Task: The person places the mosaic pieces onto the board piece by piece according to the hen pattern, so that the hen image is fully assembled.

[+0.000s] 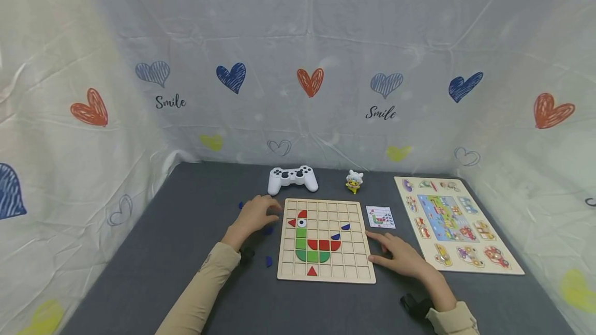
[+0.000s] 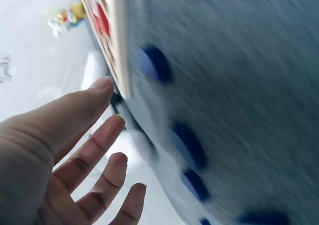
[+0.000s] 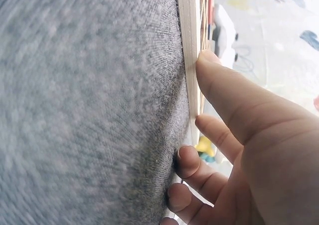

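A wooden grid board (image 1: 351, 268) lies on the dark table. Red, green and blue pieces form a figure on it, with an eye tile (image 1: 301, 223) near the upper left. My left hand (image 1: 255, 215) hovers beside the board's left edge, fingers loosely spread and nothing between them. Below it on the cloth are loose dark blue pieces (image 2: 188, 144), blurred in the left wrist view. My right hand (image 1: 400, 255) rests at the board's right side. Its thumb and index fingertip touch the wooden edge (image 3: 188, 60), while the other fingers lie low by the table.
Behind the board are a white game controller (image 1: 292, 179) and a small figurine (image 1: 354, 182). A pattern card (image 1: 381, 217) lies right of the board. Farther right is a large picture puzzle board (image 1: 458, 262). A heart-printed curtain (image 1: 279, 40) surrounds the table.
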Available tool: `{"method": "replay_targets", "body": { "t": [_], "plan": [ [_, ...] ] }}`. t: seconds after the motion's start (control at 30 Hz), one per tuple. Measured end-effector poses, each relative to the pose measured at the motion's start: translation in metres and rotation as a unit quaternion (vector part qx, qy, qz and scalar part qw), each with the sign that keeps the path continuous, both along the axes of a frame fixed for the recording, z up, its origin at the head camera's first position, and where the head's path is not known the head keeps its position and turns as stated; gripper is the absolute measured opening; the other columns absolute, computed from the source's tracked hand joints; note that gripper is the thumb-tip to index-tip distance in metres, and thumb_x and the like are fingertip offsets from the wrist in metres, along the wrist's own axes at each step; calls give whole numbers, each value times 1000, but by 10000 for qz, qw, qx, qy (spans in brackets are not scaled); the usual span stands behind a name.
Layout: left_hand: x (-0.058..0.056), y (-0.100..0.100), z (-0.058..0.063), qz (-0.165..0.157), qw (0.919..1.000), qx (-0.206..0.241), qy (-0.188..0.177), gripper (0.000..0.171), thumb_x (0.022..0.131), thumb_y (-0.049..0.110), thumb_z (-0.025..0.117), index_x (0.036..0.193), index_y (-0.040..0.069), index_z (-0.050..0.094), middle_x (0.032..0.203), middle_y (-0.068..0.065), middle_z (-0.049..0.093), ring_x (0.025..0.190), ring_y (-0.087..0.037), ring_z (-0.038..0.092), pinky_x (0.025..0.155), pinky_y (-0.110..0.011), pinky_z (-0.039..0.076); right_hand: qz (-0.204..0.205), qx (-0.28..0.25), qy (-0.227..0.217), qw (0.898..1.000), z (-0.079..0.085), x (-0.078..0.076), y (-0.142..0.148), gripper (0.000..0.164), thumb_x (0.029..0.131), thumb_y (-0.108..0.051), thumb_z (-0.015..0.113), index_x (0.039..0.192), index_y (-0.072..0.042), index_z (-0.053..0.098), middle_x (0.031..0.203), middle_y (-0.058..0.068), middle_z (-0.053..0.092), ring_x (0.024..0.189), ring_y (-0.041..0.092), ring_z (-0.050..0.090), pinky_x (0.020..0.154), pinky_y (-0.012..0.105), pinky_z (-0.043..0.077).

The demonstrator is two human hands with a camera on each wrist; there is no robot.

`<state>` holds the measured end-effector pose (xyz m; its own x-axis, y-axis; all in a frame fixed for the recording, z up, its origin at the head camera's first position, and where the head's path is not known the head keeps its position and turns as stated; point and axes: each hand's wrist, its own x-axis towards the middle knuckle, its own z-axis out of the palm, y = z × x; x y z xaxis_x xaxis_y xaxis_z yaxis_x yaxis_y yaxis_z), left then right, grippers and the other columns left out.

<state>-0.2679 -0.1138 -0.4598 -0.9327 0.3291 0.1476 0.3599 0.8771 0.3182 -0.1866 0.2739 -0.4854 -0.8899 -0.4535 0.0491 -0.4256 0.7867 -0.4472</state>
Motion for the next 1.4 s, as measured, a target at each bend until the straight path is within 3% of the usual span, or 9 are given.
{"method": "replay_targets", "body": {
  "t": [0.4, 0.7, 0.87, 1.1, 1.23, 1.4],
  "plan": [
    [-13, -47, -10, 371, 9989, -130, -248, 27, 77, 22, 76, 102, 14, 69, 104, -3, 62, 99, -28, 55, 84, -46, 45, -35, 31, -41, 10000, 0, 0, 0, 63, 84, -47, 62, 137, -16, 46, 74, -5, 38, 60, 3, 27, 54, 20, 25],
    [-16, -69, -8, 424, 9987, 17, -277, 24, 86, 29, 66, 103, 12, 69, 110, -9, 61, 103, -34, 53, 84, -49, 43, -12, -53, -17, 10000, 1, 1, 1, 63, 84, -46, 63, 137, -15, 46, 74, -4, 38, 59, 4, 27, 54, 21, 25],
    [-14, -81, -6, 517, 9983, -20, -275, 19, 87, 21, 65, 102, 11, 69, 113, -11, 60, 105, -36, 52, 84, -51, 43, -58, -52, 71, 9999, -2, 0, 0, 63, 83, -47, 63, 136, -17, 46, 73, -5, 38, 59, 4, 27, 54, 20, 24],
    [-11, -90, -7, 611, 9979, -150, -159, 20, 82, 10, 69, 102, 10, 69, 110, -14, 60, 98, -36, 54, 78, -49, 46, -86, -39, 50, 9999, -2, 0, 0, 63, 83, -48, 63, 136, -18, 47, 73, -5, 38, 59, 4, 27, 54, 21, 24],
    [-10, -91, -7, 655, 9977, -64, -161, 16, 82, 10, 69, 98, 11, 69, 96, -10, 62, 87, -29, 58, 72, -44, 48, -60, -53, 57, 10000, -1, 0, 0, 63, 83, -47, 63, 137, -17, 47, 73, -5, 38, 59, 4, 27, 54, 21, 24],
    [-8, -89, -6, 667, 9976, 87, -180, 15, 83, 12, 68, 98, 10, 68, 93, -8, 64, 83, -24, 61, 70, -39, 49, -18, -43, 58, 10000, 0, 0, 0, 63, 84, -47, 63, 137, -16, 46, 73, -5, 38, 59, 4, 27, 54, 21, 24]
  ]
}}
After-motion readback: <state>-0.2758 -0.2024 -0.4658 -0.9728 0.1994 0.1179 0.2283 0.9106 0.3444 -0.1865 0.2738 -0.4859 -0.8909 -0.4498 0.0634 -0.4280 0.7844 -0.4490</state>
